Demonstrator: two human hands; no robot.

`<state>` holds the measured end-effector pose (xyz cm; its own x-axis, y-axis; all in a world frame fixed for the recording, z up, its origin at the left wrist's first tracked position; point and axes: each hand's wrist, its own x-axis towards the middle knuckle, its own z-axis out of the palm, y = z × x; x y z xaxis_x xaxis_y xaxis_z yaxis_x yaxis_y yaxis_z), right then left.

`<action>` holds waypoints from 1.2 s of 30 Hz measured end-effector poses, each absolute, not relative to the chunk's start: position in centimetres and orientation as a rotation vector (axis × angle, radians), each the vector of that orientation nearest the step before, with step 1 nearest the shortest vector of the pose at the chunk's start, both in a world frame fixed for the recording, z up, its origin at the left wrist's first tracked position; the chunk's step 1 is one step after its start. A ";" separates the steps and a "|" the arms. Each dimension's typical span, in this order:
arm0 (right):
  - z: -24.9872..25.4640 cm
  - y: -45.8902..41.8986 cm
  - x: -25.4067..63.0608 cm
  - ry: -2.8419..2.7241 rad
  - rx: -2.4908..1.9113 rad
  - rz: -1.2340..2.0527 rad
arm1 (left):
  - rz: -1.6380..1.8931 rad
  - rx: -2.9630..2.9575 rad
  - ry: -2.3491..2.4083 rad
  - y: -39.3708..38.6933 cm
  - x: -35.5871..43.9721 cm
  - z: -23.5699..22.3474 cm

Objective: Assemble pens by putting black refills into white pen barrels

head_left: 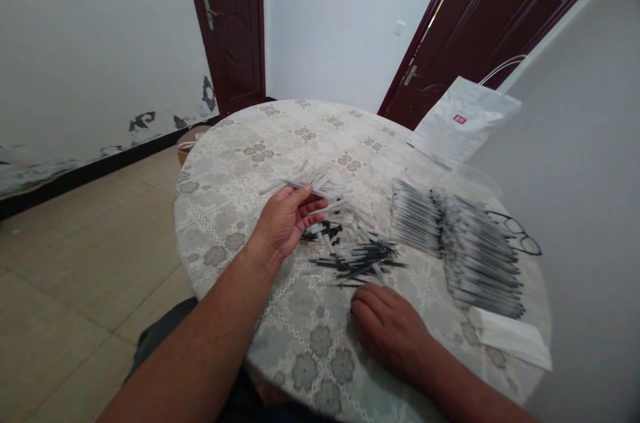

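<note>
My left hand (295,216) pinches a thin, pale pen barrel (296,184) between thumb and fingers, above a loose pile of whitish translucent barrels (320,178). Small black pen parts (325,232) lie just below its fingers. My right hand (385,323) rests on the table with its fingers curled under, so whatever they hold, if anything, is hidden. Directly beyond it is a heap of dark, thin pen refills (365,260), with a pale barrel (379,273) among them.
Rows of pens with clear barrels (483,256) lie at the right, beside black-framed glasses (515,226). A folded white paper (515,336) is at the right edge, a white carrier bag (465,120) at the back right. A patterned cloth (320,343) covers the round table.
</note>
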<state>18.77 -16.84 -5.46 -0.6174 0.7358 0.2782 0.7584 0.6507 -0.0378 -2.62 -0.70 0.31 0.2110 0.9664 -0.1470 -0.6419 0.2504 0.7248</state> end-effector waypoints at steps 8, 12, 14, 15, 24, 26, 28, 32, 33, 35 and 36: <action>-2.5 -14.9 19.7 -2.277 -1.476 0.235 | 1.197 0.609 0.666 -0.7 -2.4 0.1; 1.0 -12.0 18.5 -1.714 -1.508 0.796 | 1.162 0.627 0.662 -0.9 -2.2 0.2; 2.2 -10.0 17.7 -1.481 -1.374 0.925 | 1.150 0.633 0.651 -1.1 -2.0 0.3; 2.5 -9.1 17.3 -1.410 -1.309 0.938 | 1.145 0.636 0.645 -1.3 -1.9 0.4; -1.3 -5.9 15.5 -1.265 -1.175 0.815 | 1.139 0.639 0.591 -1.7 -1.3 0.0; -2.0 -6.1 15.5 -1.264 -1.193 0.796 | 1.128 0.643 0.582 -1.8 -1.3 0.0; -2.3 -6.1 15.6 -1.262 -1.201 0.767 | 1.120 0.648 0.579 -1.9 -1.2 -0.1; -2.5 -6.0 15.7 -1.261 -1.183 0.761 | 1.098 0.675 0.571 -2.0 -1.0 -0.2; -2.5 -6.0 15.7 -1.256 -1.176 0.766 | 1.094 0.685 0.568 -2.0 -1.0 -0.3; -2.5 -5.9 15.7 -1.245 -1.167 0.773 | 1.090 0.704 0.565 -2.1 -0.9 -0.4; -2.5 -5.9 15.7 -1.242 -1.165 0.776 | 1.091 0.713 0.565 -2.1 -0.9 -0.4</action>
